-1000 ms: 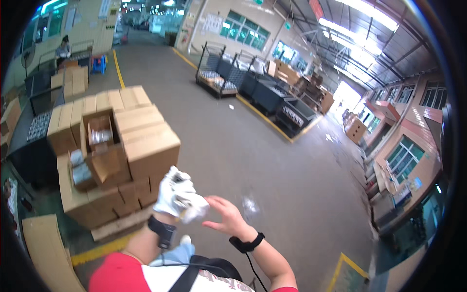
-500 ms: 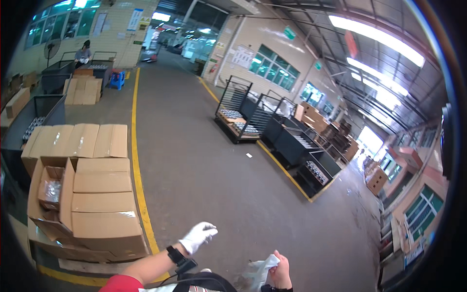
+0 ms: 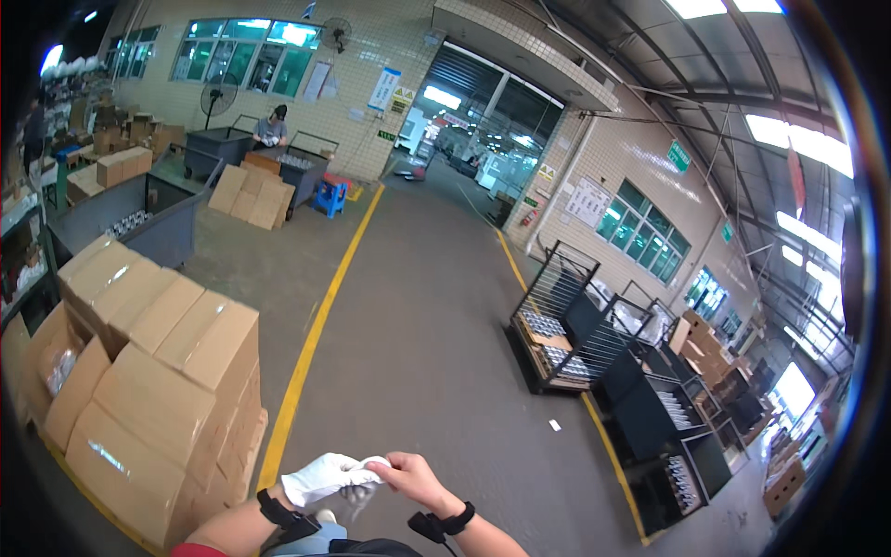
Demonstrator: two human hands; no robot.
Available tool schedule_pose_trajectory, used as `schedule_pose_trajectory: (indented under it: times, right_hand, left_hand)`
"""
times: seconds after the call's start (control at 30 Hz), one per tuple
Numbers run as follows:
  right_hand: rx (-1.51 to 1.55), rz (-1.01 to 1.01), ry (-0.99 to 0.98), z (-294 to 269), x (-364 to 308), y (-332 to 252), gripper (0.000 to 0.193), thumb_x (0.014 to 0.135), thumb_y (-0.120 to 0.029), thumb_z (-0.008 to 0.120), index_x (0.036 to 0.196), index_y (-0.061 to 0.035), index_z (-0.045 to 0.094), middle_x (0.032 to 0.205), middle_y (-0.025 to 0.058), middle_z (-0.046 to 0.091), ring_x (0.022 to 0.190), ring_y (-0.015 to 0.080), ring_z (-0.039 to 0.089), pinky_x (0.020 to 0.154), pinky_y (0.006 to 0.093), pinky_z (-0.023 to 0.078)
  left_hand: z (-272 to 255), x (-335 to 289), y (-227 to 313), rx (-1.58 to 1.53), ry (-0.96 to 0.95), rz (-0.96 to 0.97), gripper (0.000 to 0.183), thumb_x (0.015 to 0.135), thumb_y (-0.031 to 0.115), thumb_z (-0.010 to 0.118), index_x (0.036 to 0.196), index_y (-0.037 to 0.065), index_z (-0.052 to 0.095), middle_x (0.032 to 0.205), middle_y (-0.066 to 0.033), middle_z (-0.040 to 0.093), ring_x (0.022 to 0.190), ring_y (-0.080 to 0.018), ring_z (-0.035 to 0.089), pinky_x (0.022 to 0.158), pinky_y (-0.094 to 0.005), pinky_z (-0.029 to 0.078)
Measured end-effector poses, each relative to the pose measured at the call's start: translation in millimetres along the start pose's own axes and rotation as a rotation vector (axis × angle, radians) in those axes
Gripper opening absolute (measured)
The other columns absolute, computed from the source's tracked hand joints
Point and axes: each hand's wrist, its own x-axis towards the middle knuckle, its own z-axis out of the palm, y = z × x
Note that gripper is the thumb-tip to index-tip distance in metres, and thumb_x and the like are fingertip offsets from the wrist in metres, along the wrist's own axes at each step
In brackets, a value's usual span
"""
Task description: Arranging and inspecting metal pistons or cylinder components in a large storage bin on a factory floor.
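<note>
My left hand (image 3: 317,480) wears a white glove and a dark strap at the wrist. My right hand (image 3: 410,480) is bare, with a black band on its wrist. Both hands meet low in the middle, in front of my body, with fingers closed on a loose white glove (image 3: 374,465). My right thumb and fingers pinch its edge. A limp, greyish part hangs below the left fingers, slightly blurred. The left fingertips are partly hidden by the cloth.
Stacked cardboard cartons (image 3: 148,401) stand close on my left. A yellow floor line (image 3: 320,320) runs beside them toward a wide doorway. Black wire cages (image 3: 557,320) and dark metal bins (image 3: 640,399) line the right. Beyond the cartons, a person (image 3: 271,128) works near a blue stool (image 3: 331,197).
My hands have come together from apart, and the left now meets the white glove in the right. The view has turned left and moved relative to the cartons.
</note>
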Motion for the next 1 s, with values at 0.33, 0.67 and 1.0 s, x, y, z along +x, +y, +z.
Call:
schedule_pose_trajectory:
  times: [0.33,0.67,1.0]
  right_hand:
    - [0.071,0.055,0.150,-142,130,22,0.039,0.093,-0.037,0.067,0.073,-0.0030,0.068,0.061,-0.0054,0.052,0.056,0.0032,0.044,0.050,0.0226,0.033]
    - [-0.695,-0.445,0.187,-276,402,3,0.048,0.080,-0.036,0.077,0.109,0.0006,0.068,0.066,0.0086,0.069,0.058,0.0235,0.068,0.056,0.0363,0.054]
    - [-0.546,-0.505,-0.472,-203,673,-62,0.027,0.095,-0.022,0.050,0.103,-0.0032,0.068,0.063,0.0102,0.065,0.058,0.0243,0.065,0.057,0.0369,0.051]
  left_hand:
    - [-75,240,16,0.036,-0.109,0.029,0.029,0.094,0.024,0.059,0.113,0.005,0.067,0.096,-0.0088,0.071,0.081,-0.0171,0.066,0.073,-0.0310,0.052]
    - [-171,411,70,0.464,0.441,0.106,0.023,0.085,0.030,0.069,0.091,0.008,0.066,0.076,-0.0091,0.067,0.069,-0.0189,0.066,0.064,-0.0330,0.052]
    - [-369,505,88,0.984,0.881,-0.054,0.014,0.091,0.029,0.047,0.095,0.019,0.058,0.087,-0.0100,0.069,0.082,-0.0359,0.067,0.068,-0.0478,0.052]
